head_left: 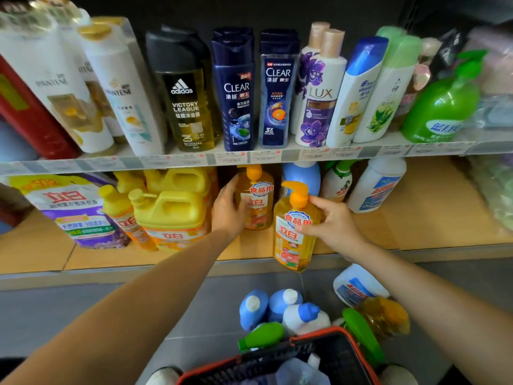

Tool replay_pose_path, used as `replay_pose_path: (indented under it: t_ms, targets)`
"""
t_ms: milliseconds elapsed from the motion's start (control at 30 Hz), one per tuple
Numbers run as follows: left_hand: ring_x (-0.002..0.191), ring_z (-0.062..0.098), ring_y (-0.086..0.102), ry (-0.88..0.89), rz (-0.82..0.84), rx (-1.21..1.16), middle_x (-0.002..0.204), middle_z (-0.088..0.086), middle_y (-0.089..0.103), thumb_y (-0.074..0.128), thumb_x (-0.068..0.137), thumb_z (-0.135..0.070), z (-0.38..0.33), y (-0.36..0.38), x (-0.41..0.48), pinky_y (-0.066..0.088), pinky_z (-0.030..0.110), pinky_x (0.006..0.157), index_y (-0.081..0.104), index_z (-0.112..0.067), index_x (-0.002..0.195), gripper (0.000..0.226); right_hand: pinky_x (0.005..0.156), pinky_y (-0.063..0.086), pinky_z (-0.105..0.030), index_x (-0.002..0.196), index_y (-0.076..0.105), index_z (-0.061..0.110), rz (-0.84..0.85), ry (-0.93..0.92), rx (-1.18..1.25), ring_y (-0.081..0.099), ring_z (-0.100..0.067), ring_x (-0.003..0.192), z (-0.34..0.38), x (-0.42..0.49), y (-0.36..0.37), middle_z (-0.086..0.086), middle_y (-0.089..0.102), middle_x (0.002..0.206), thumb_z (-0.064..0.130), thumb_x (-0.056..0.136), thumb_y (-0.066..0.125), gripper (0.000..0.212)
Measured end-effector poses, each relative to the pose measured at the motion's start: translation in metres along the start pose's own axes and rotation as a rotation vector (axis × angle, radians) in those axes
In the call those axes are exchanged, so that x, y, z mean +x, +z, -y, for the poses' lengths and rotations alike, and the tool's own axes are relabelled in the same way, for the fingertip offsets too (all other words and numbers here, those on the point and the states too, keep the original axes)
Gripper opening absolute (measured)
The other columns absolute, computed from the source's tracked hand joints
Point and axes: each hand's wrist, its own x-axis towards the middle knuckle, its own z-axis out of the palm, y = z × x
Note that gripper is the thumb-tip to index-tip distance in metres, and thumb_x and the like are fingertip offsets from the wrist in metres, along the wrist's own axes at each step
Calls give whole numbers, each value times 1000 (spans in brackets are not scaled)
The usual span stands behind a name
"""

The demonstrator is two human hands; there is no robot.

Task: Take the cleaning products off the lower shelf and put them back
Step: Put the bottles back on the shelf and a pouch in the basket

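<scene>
Centre frame: right hand (331,227) pinches the front pump bottle (294,240) near its neck; left hand (230,211) curls, seemingly gripping, round the rear pump bottle (256,201). Keep both upright.

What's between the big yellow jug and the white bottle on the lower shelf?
Head view: rear orange pump bottle in the left hand, front orange pump bottle in the right hand, a blue bottle and a green-topped spray bottle.

Bare hands (230,209) and forearms (144,298), pale shoes (163,375) (toes only).
</scene>
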Motion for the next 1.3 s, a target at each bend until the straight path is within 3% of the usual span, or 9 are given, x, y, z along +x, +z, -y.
replay_pose_path:
  t_ms: [200,333,433,600,733,933,1067,1200,1300]
  targets:
    - [136,20,52,-209,7,-254,151,2,52,64,97,-20,-3,2,-18,47,49,110,36,-19,156,65,105,49,-41,138,56,20,50,-48,-78,58,-17,120,4,8,8,-5,58,132,5,75,85,71]
    - [134,14,53,-92,178,-258,148,-2,54,63,81,-25,-1,-14,-46,48,41,110,34,-23,156,81,104,49,-32,145,50,15,97,-73,-43,58,-12,122,8,16,25,-4,59,137,4,81,79,71]
    - [124,7,60,-18,267,-177,140,-8,60,83,76,-36,1,-18,-55,55,35,101,36,-26,155,93,98,52,-24,147,45,15,95,-64,23,58,-9,120,11,23,43,0,60,137,5,85,76,71]
    - [100,-1,66,-10,20,0,122,-8,71,86,78,-36,1,-20,-55,59,26,88,49,-27,145,77,102,50,-36,153,33,22,62,-8,64,52,-16,129,3,34,66,5,48,146,5,81,80,87]
    - [93,1,65,38,-92,52,119,-8,72,83,82,-29,3,-20,-61,61,35,84,48,-33,140,67,107,47,-48,157,18,31,149,83,105,45,-23,136,-7,43,72,11,40,147,1,77,82,107]
    - [139,22,49,155,-47,187,156,5,45,87,78,-27,2,-27,-54,51,41,106,37,-23,154,92,90,57,-33,157,16,36,201,113,187,59,-11,117,-14,61,72,6,35,158,-1,73,84,114]
    - [143,28,44,252,13,390,157,10,42,87,77,-20,1,-32,-49,47,46,110,43,-16,152,87,96,56,-43,154,30,30,181,89,159,60,-19,120,-17,65,75,0,48,149,1,73,85,103]
    - [129,37,57,352,-70,483,148,17,52,88,75,-14,11,-36,-48,56,47,96,55,-6,142,76,94,53,-26,148,41,16,94,19,173,58,-16,121,-21,58,96,0,58,135,1,74,84,87]
    - [118,33,65,414,-175,634,145,13,57,87,77,-19,14,-39,-51,59,40,76,59,-7,137,67,102,52,-35,149,42,16,67,-30,188,56,-14,124,-25,56,111,1,56,138,-1,76,82,84]
